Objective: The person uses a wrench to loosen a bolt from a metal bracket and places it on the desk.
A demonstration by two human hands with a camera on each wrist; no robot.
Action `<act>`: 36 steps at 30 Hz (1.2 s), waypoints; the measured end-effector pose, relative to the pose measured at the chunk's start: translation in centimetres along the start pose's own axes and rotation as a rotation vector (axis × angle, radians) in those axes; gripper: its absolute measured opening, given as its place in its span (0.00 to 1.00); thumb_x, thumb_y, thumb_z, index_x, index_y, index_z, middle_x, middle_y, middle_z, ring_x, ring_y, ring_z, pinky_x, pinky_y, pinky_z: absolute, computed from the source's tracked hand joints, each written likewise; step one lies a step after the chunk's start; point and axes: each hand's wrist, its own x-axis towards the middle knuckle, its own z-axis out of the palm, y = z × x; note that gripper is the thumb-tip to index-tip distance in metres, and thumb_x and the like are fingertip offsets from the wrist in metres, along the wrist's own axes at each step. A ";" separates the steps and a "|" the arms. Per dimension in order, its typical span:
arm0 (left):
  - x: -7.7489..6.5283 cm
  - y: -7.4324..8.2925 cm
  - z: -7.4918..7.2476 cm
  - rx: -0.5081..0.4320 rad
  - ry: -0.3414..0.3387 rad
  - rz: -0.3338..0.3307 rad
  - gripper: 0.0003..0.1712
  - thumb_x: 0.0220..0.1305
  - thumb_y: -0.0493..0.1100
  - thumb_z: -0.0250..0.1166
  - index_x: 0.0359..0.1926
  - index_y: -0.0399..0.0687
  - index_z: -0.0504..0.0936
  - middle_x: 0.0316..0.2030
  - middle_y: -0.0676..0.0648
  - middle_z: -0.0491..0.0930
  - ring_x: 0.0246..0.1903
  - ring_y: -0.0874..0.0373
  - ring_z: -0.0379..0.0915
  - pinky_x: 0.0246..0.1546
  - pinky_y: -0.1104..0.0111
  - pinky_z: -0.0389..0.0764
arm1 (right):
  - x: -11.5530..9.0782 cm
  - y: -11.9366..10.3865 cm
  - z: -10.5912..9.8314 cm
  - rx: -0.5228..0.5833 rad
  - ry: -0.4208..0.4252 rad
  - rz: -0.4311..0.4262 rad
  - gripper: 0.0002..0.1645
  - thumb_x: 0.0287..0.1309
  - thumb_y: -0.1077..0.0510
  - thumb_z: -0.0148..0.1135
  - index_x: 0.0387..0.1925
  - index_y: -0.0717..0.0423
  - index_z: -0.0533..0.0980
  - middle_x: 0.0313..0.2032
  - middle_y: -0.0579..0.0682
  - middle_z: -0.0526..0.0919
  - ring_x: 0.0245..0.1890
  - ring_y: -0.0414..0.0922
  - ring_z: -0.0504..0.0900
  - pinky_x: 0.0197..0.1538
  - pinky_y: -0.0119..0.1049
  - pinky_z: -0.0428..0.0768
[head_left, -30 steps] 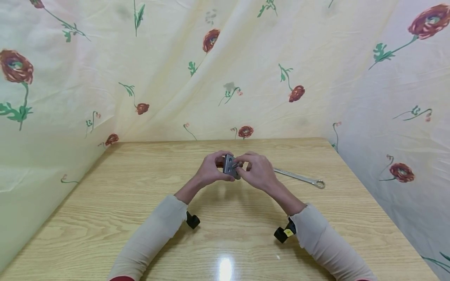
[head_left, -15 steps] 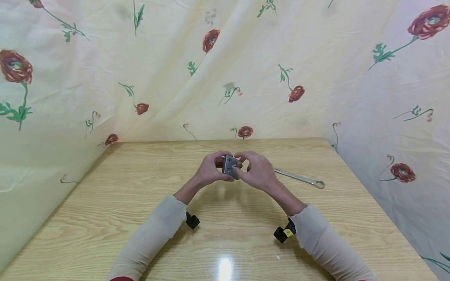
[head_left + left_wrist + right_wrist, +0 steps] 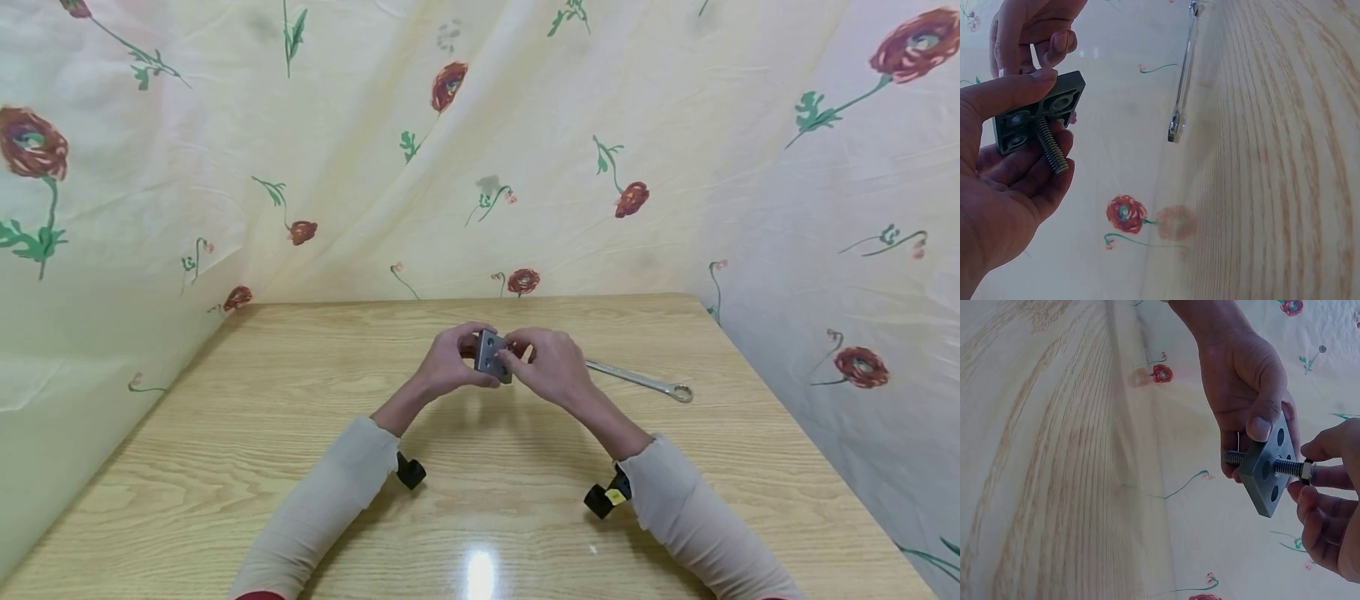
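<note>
Right hand [image 3: 547, 360] has shifted, curled round a bolt [image 3: 1288, 467]; left hand [image 3: 446, 363] grips plate [image 3: 1265, 456]; yellow wrist label [image 3: 616, 497] illegible.

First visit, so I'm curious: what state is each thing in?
Holed plate: held, raised off the table
Hex bolt: through the plate, head standing off it
Ring-ended wrench: lying on the table
Left grip: holding the plate
Right grip: curled around the bolt head
Floral cloth: hanging, wrinkled

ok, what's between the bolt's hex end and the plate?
Exposed thread of the bolt, running from its hex end to the plate; the right wrist view shows it.
</note>
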 end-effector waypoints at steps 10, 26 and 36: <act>0.2 0.0 0.0 -0.015 -0.005 0.004 0.39 0.43 0.34 0.80 0.60 0.41 0.76 0.44 0.36 0.85 0.40 0.56 0.82 0.53 0.55 0.83 | -0.1 0.0 0.0 0.028 0.016 -0.041 0.10 0.53 0.62 0.67 0.39 0.54 0.87 0.37 0.52 0.86 0.19 0.36 0.73 0.25 0.30 0.71; 0.1 -0.1 -0.1 -0.029 -0.007 0.018 0.39 0.43 0.33 0.80 0.59 0.40 0.77 0.45 0.35 0.85 0.40 0.54 0.83 0.54 0.48 0.82 | 0.0 -0.1 -0.1 0.034 -0.002 -0.060 0.19 0.53 0.60 0.69 0.49 0.57 0.83 0.42 0.55 0.86 0.21 0.37 0.76 0.27 0.31 0.75; 0.0 0.1 -0.1 -0.001 -0.004 0.009 0.40 0.44 0.34 0.80 0.61 0.38 0.75 0.48 0.35 0.84 0.42 0.52 0.83 0.54 0.51 0.82 | 0.1 0.0 0.0 -0.004 -0.023 0.079 0.15 0.62 0.46 0.66 0.38 0.54 0.84 0.25 0.50 0.87 0.21 0.39 0.78 0.23 0.32 0.71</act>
